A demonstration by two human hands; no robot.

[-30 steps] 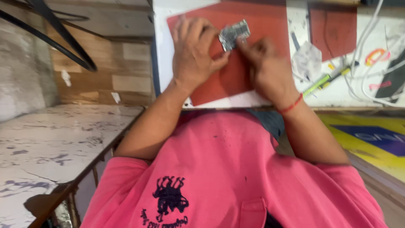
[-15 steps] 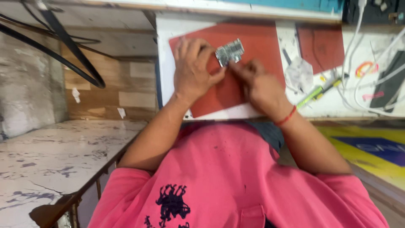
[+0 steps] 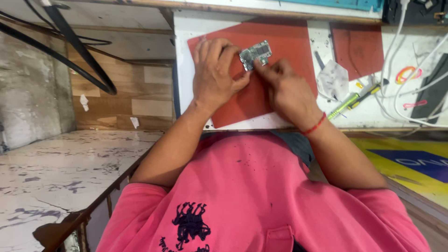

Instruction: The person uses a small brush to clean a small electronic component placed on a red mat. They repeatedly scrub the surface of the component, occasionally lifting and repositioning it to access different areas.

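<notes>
A small green circuit board (image 3: 256, 53) lies over a red work mat (image 3: 289, 46) on a white bench. My left hand (image 3: 215, 77) grips the board's left edge with fingers curled over it and the thumb below. My right hand (image 3: 285, 88) pinches the board's lower right side with its fingertips; a red thread band circles that wrist. Part of the board is hidden under my fingers.
A second red mat (image 3: 358, 46) lies to the right. Beside it are a hexagonal clear piece (image 3: 332, 78), a green-handled screwdriver (image 3: 344, 106), white cables (image 3: 396, 56), coloured rings and a dark device (image 3: 431, 93). Black cables (image 3: 70, 46) hang at left over a marble floor (image 3: 56, 168).
The view has shifted so the bench sits lower in the picture. Both hands stay on the circuit board, which has turned slightly between the fingers.
</notes>
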